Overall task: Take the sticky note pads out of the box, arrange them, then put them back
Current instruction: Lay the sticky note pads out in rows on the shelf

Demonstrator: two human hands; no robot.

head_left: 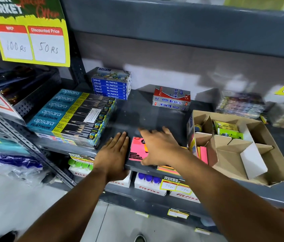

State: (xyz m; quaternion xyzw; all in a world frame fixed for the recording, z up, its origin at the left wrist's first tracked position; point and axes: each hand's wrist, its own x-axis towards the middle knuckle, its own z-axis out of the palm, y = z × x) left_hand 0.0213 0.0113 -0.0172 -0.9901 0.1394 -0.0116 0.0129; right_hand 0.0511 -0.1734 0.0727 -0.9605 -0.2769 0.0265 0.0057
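A pink sticky note pad [137,151] lies flat at the front edge of the grey shelf [146,112]. My left hand [115,154] rests flat on the shelf just left of it, fingers together and holding nothing. My right hand [160,145] lies palm down over the pad's right side with fingers spread. More pads in orange and pink [166,168] show under my right wrist at the shelf lip. The open cardboard box [260,165] with paper dividers stands to the right. Pink and yellow pads [202,153] stand upright in its left compartment.
Apsara pencil boxes [73,116] are stacked at the left, Doms oil pastel boxes [111,86] behind them. Two Softek boxes [171,100] sit at the back middle. Green packets [228,130] lie in the box's far compartment. Fitfizz boxes [150,186] fill the shelf below.
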